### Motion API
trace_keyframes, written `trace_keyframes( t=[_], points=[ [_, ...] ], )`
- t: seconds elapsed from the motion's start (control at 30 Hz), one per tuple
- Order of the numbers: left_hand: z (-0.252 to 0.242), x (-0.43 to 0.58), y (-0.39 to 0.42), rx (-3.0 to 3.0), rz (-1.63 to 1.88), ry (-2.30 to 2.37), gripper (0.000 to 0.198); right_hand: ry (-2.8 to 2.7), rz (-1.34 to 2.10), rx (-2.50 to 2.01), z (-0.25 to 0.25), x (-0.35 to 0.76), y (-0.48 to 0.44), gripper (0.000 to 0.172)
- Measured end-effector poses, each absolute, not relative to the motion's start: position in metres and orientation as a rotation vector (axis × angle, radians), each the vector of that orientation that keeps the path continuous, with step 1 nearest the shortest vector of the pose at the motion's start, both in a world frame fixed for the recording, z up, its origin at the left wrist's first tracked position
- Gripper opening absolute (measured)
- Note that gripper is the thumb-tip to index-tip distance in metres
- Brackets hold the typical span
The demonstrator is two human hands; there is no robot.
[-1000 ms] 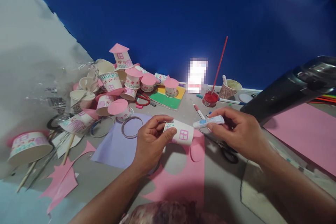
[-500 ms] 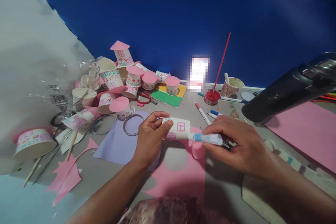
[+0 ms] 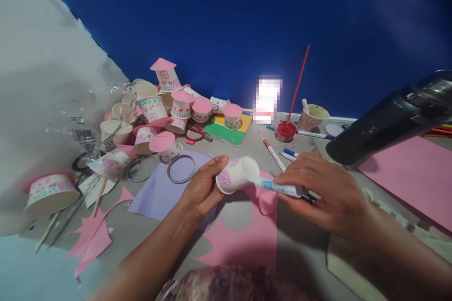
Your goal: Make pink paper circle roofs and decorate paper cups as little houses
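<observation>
My left hand [image 3: 205, 188] is closed round a small white paper cup [image 3: 231, 176] with a pink window and door drawn on its side. The cup lies tipped over, its base turned to the right. Pinched in my right hand [image 3: 318, 188] is a white glue tube [image 3: 278, 186] with blue print. Its tip meets the rim of the cup's base. Below both hands lies a pink paper sheet [image 3: 261, 244] with round cut-outs, and a pink paper disc [image 3: 268, 202] is close under the tube.
Decorated cups with pink roofs [image 3: 164, 77] crowd the left side. Tape rings [image 3: 181, 169] rest on purple paper [image 3: 155, 197]. Markers [image 3: 273, 154], a red paint pot [image 3: 285, 130] with a stick, and a patterned cup [image 3: 312, 117] stand behind. A dark cylinder [image 3: 381, 117] leans in from the right.
My left hand has turned the cup so that its base now shows. The glue tube's tip has gone from beside the cup's end to the base rim. The view has shifted slightly.
</observation>
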State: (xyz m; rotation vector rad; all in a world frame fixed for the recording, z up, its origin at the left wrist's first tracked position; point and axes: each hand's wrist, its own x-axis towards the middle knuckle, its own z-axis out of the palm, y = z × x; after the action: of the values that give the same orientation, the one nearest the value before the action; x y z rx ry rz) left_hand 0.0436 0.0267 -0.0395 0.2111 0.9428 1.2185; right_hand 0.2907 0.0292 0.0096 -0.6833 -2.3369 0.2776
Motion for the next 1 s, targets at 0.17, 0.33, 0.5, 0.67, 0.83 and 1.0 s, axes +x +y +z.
trace_keyframes(
  t=[0.17,0.33,0.5,0.67,0.83,1.0],
  points=[
    [-0.038,0.043,0.029,0.138,1.115,0.93,0.013,-2.313,0.262,-0.655,0.014,0.296,0.037,0.021],
    [-0.038,0.042,0.025,0.228,1.079,0.897,0.016,-2.237,0.413,-0.611,0.023,0.296,0.04,0.025],
    [-0.038,0.042,0.02,0.351,0.937,0.879,0.026,-2.204,0.556,-0.551,0.025,0.296,0.04,0.023],
    [-0.039,0.046,0.015,0.444,0.827,0.895,0.036,-2.241,0.653,-0.567,0.021,0.296,0.038,0.014],
    [-0.039,0.052,0.013,0.533,0.824,0.94,0.037,-2.264,0.645,-0.729,0.022,0.294,0.032,0.012],
    [-0.041,0.054,0.013,0.557,0.884,0.995,0.041,-2.309,0.632,-0.738,0.028,0.289,0.026,0.01]
  ],
)
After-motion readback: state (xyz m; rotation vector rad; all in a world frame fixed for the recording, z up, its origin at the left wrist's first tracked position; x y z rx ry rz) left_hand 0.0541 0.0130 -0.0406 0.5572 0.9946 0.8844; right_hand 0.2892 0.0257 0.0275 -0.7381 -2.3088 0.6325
